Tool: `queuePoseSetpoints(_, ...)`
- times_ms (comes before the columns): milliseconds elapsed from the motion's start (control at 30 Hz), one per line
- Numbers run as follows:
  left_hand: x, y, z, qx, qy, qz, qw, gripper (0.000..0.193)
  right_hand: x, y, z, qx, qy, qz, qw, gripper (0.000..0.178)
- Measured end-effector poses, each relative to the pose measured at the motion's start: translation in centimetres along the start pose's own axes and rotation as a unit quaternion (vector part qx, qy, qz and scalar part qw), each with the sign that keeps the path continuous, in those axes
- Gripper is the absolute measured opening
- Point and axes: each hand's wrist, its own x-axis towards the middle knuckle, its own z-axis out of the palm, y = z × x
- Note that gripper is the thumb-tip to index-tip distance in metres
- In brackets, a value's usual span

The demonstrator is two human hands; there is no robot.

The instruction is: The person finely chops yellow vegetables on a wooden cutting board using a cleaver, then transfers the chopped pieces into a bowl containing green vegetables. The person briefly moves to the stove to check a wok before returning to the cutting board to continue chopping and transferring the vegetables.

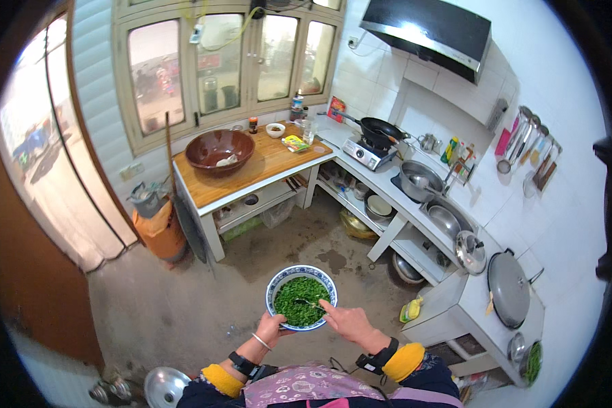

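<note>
In front of me, above the floor, is a white bowl (271, 291) with a blue patterned rim, filled with finely chopped greens (296, 289). My left hand (270, 329) grips the bowl's near left edge, thumb over the rim and the other fingers mostly hidden beneath. At the near right side, my right hand (350, 323) is closed around the handle of a metal spoon (309, 302). The spoon's end sits among the greens, partly covered by them.
A wooden-topped table (211, 189) bears a big brown basin (204, 151). Along the right wall runs a white counter (343, 153) with a wok (381, 129) on a gas stove (367, 155) and a metal pot (409, 178). A round grey-lidded pan (508, 289) sits nearer me. An orange bucket (158, 231) stands left.
</note>
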Motion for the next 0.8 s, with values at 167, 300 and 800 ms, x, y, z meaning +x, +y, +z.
queuePoseSetpoints(167,10.7,4.0,1.8,0.024,-0.007,-0.033,0.999,0.051,6.5,7.7,-0.5,0.031,0.065,0.053,0.996,0.052)
queuePoseSetpoints(300,20.2,7.4,1.5,0.028,0.023,-0.067,0.997,0.051,14.5,14.2,0.9,0.040,0.109,0.080,0.990,0.048)
queuePoseSetpoints(800,53.2,22.9,1.5,-0.013,0.072,-0.019,0.997,0.047,42.9,33.9,-1.0,0.181,0.123,0.118,0.969,0.025)
